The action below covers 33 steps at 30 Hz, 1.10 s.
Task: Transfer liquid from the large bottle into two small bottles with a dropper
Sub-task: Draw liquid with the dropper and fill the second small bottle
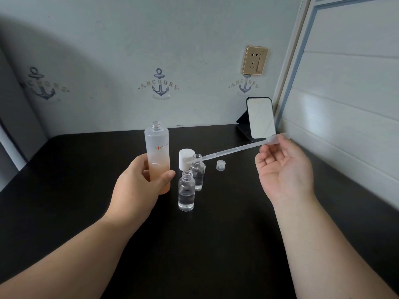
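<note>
A tall frosted large bottle with an orange-tinted base stands uncapped on the dark table. My left hand grips its lower half. Two small clear bottles stand open just right of it: the near small bottle and the far small bottle, both partly filled with clear liquid. My right hand pinches the bulb of a long clear dropper, held nearly level. Its tip sits at the mouth of the far small bottle.
A white cap stands behind the small bottles and a small clear cap lies to their right. A propped mirror stands at the back right, near a white panelled wall. A wall socket is above it.
</note>
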### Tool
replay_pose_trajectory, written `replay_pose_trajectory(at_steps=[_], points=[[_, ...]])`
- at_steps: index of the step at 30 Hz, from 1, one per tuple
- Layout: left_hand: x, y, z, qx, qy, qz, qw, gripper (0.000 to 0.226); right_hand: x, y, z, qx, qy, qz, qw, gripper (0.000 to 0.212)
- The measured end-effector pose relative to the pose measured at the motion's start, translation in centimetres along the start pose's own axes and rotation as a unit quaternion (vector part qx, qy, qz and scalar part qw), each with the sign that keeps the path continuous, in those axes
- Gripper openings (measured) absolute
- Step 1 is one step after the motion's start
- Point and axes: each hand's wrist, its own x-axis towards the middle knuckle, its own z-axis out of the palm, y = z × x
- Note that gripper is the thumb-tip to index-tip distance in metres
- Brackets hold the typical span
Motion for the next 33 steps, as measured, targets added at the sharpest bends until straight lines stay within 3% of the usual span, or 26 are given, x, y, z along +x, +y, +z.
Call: replay_pose_trajectory(at_steps=[7, 12, 18, 25, 28, 33], points=[[-0.6, -0.1, -0.6, -0.073, 0.012, -0.005, 0.997, 0.047, 0.0, 0.0, 0.0, -0.030, -0.005, -0.009, 0.999, 0.028], [-1.9, 0.5, -1.7, -0.046, 0.096, 0.085, 0.991, 0.031, 0.0, 0.0, 0.1, -0.034, -0.006, -0.013, 0.999, 0.030], [-3.1, 1.5, -1.2, -0.003, -0.025, 0.163, 0.986, 0.012, 0.0, 0.1, 0.2, -0.049, -0.019, -0.023, 0.998, 0.028], [-2.6, 1.7, -0.3, 0.082, -0.127, 0.149, 0.977, 0.058, 0.0, 0.0, 0.3, -0.053, -0.031, -0.030, 0.998, 0.027], [-2.3, 1.5, 0.0, 0.118, -0.168, 0.138, 0.969, 0.053, 0.0, 0.1, 0.3, -0.058, -0.029, -0.034, 0.997, 0.027], [-2.0, 1.3, 0.1, 0.124, -0.174, 0.138, 0.967, 0.048, 0.1, 0.0, 0.4, -0.065, -0.018, -0.042, 0.997, 0.026]])
